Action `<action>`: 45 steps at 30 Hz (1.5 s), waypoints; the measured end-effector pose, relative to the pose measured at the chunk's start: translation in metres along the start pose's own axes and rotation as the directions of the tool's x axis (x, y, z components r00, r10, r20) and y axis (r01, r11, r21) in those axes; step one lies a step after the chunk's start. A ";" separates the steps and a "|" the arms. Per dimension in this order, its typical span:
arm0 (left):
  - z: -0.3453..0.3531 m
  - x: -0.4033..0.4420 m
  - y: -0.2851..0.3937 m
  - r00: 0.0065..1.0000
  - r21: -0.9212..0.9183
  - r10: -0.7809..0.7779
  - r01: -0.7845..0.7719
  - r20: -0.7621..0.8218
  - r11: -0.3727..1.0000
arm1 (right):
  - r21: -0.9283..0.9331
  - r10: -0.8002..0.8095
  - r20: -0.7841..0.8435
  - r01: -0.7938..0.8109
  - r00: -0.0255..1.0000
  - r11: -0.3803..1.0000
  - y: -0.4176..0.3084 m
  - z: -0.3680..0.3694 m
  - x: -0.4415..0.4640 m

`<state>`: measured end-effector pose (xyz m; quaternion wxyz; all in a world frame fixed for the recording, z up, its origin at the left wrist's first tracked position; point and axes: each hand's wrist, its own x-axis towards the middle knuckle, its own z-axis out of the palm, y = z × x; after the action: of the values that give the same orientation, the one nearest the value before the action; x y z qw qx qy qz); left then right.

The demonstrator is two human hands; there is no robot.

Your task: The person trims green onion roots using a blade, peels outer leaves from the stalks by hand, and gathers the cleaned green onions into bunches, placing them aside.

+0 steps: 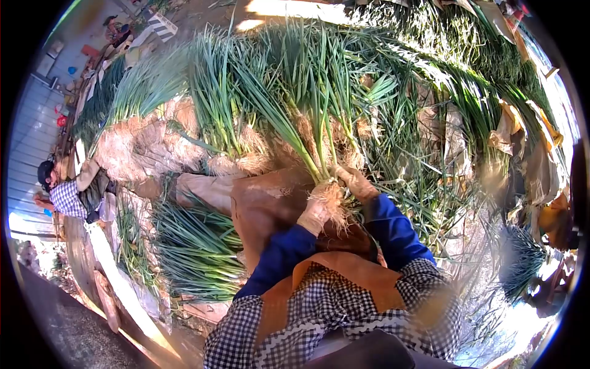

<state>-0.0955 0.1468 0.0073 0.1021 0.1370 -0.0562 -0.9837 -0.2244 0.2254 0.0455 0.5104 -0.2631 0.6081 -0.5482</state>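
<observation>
At the centre of the frame, the left hand [314,212] is closed around the roots [337,206] of an onion bunch [321,147], seemingly to steady it. The right hand [358,183] grips the stem bases, so the leaves slant up, away from both wrists. Just beyond, the row [215,92] lies roots nearest the person, probably for easy reach. Another pile [196,246] sits lower left; a co-worker [67,198] is at far left.

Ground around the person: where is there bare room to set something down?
Grey floor looks bare beyond the long plank, lower left; so does a sunlit strip beyond the upper leaves. Crowded: around the held bunch, with leafy bundles ahead and beside.
</observation>
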 end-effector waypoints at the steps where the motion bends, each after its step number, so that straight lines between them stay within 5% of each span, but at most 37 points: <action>1: -0.002 -0.001 -0.003 0.992 0.061 0.097 -0.092 -0.086 0.994 | 0.095 0.033 -0.088 -0.025 0.996 0.995 -0.005 0.012 0.001; 2: -0.004 -0.001 -0.006 0.965 0.126 0.200 -0.181 -0.167 0.975 | 0.188 0.077 -0.167 -0.044 0.983 0.981 -0.008 0.019 0.001; 5: 0.022 -0.017 0.010 0.929 0.136 0.268 -0.240 -0.254 0.961 | 0.021 0.003 -0.434 0.007 0.901 1.000 -0.002 -0.007 0.013; 6: 0.024 -0.027 0.017 0.940 0.088 0.255 -0.241 -0.228 0.966 | 0.309 0.193 -0.557 -0.014 0.807 0.951 -0.009 -0.025 0.014; 7: 0.025 -0.031 0.016 0.952 0.074 0.273 -0.265 -0.136 0.961 | 0.297 0.184 -0.576 -0.006 0.796 0.955 -0.011 -0.036 0.010; 8: 0.026 -0.030 0.018 0.956 0.058 0.292 -0.289 -0.038 0.956 | 0.615 0.127 -0.635 0.398 0.762 0.681 0.025 -0.050 0.039; 9: 0.015 -0.023 0.020 0.982 -0.074 0.136 -0.147 -0.130 0.986 | 0.215 -0.139 -0.546 0.298 0.826 0.930 0.036 -0.045 0.035; 10: 0.032 -0.022 0.011 0.998 -0.101 0.034 -0.039 -0.044 0.994 | -0.385 -0.305 -0.263 0.190 0.915 0.903 0.015 -0.030 0.024; 11: -0.006 -0.010 0.002 0.993 -0.027 0.048 -0.051 -0.109 0.998 | -0.824 -0.435 0.050 0.283 0.899 0.490 -0.009 -0.015 0.011; 12: -0.042 0.004 -0.004 0.984 0.049 0.070 -0.062 -0.167 0.997 | -0.865 -0.454 -0.030 0.205 0.891 0.459 -0.006 -0.024 0.025; 13: 0.049 -0.012 -0.004 0.963 -0.024 -0.019 0.013 -0.270 1.000 | -0.894 -0.469 -0.109 0.120 0.876 0.432 -0.011 -0.028 0.037; 14: 0.038 -0.009 -0.001 0.965 -0.021 -0.016 0.011 -0.263 1.000 | -0.851 -0.345 -0.331 -0.119 0.878 0.512 -0.024 -0.041 0.056; 15: 0.016 -0.006 0.002 0.984 -0.053 -0.026 0.017 -0.176 0.998 | -0.872 -0.355 -0.465 -0.350 0.811 0.343 -0.021 -0.055 0.076; 17: -0.008 -0.008 0.011 0.997 -0.243 -0.073 0.080 0.040 0.967 | -0.925 -0.289 -0.376 -0.338 0.880 0.173 -0.018 -0.067 0.093; 19: 0.006 -0.012 0.012 0.997 -0.131 0.022 -0.030 -0.068 0.991 | -0.940 -0.243 -0.319 -0.274 0.916 0.202 -0.023 -0.069 0.098; 20: 0.013 -0.013 0.013 0.979 -0.013 0.119 -0.123 -0.166 0.992 | -0.911 -0.307 -0.326 -0.210 0.894 0.356 -0.022 -0.072 0.093; 22: 0.031 -0.014 0.012 0.956 -0.022 0.141 -0.152 -0.255 0.988 | -0.602 -0.163 -0.368 -0.101 0.916 0.792 -0.038 -0.067 0.067; 23: 0.027 -0.013 0.013 0.981 -0.038 0.071 -0.079 -0.179 0.996 | -0.153 -0.258 -0.238 0.226 0.936 0.962 -0.003 -0.075 0.071; 24: 0.027 -0.012 0.007 0.992 -0.026 0.024 -0.027 -0.123 0.999 | 0.729 -0.134 -0.054 0.130 0.990 0.671 0.027 -0.079 0.058; 26: 0.003 -0.008 -0.009 0.996 -0.057 -0.021 0.016 -0.092 0.998 | 0.610 -0.248 0.025 0.182 0.968 0.771 0.015 -0.041 0.007; 27: 0.018 -0.006 -0.018 0.979 0.032 -0.055 0.062 -0.199 0.998 | 0.279 -0.310 0.036 0.288 0.950 0.916 0.050 -0.051 0.017; 28: 0.038 -0.006 -0.025 0.947 0.114 -0.079 0.120 -0.310 0.986 | 0.183 -0.202 0.025 0.194 0.979 0.964 0.026 -0.040 0.005; 29: 0.049 -0.005 -0.028 0.963 0.187 -0.078 0.129 -0.256 0.974 | 0.090 -0.091 0.013 0.090 0.996 0.992 -0.003 -0.025 -0.009; 30: 0.040 -0.002 -0.032 0.963 0.187 -0.079 0.130 -0.258 0.974 | -0.001 -0.117 -0.183 0.119 0.976 0.993 0.016 -0.022 0.008; 32: 0.016 0.012 -0.039 0.982 0.143 -0.004 0.031 -0.190 0.989 | -0.616 -0.334 -0.319 0.074 0.887 0.784 0.025 -0.026 0.029; 33: 0.021 0.013 -0.043 0.941 0.172 0.120 -0.067 -0.317 0.983 | -0.714 -0.425 -0.304 0.091 0.853 0.694 0.018 -0.022 0.027; 35: 0.026 0.007 -0.039 0.952 0.119 0.111 -0.079 -0.285 0.990 | -0.877 -0.497 -0.268 0.005 0.825 0.481 0.005 -0.013 0.022; 36: 0.027 0.006 -0.038 0.961 0.067 0.095 -0.080 -0.260 0.995 | -0.916 -0.499 -0.183 0.038 0.847 0.400 0.001 -0.013 0.014; 38: 0.013 0.009 -0.035 0.979 0.047 0.069 -0.061 -0.192 0.997 | -0.864 -0.706 -0.061 0.317 0.705 0.391 -0.011 0.000 -0.025; 40: 0.044 -0.008 -0.029 0.967 -0.104 0.132 -0.157 -0.216 0.982 | -0.344 -0.372 -0.368 0.247 0.852 0.906 -0.016 -0.012 -0.073; 41: 0.030 -0.007 -0.027 0.964 0.086 0.157 -0.142 -0.214 0.986 | -0.301 -0.368 -0.504 0.240 0.781 0.923 -0.021 -0.032 -0.088; 42: 0.034 -0.007 -0.028 0.946 0.057 0.146 -0.135 -0.289 0.989 | -0.255 -0.349 -0.633 0.239 0.691 0.937 -0.021 -0.055 -0.103; 43: 0.030 -0.011 -0.027 0.969 0.125 0.145 -0.121 -0.198 0.985 | -0.640 -0.459 -0.568 -0.016 0.683 0.768 -0.018 -0.079 -0.107; 44: 0.023 -0.013 -0.025 0.985 0.191 0.135 -0.113 -0.103 0.975 | -0.872 -0.528 -0.467 -0.267 0.709 0.411 -0.008 -0.105 -0.105; 45: 0.016 -0.011 -0.022 0.999 0.111 0.032 -0.032 -0.004 0.993 | -0.876 -0.391 -0.481 -0.416 0.785 0.242 0.030 -0.131 -0.094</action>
<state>-0.0935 0.1723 0.0220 0.1103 0.1444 -0.1125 -0.9769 -0.3043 0.3685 0.0330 0.0094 -0.3175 0.9429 -0.1003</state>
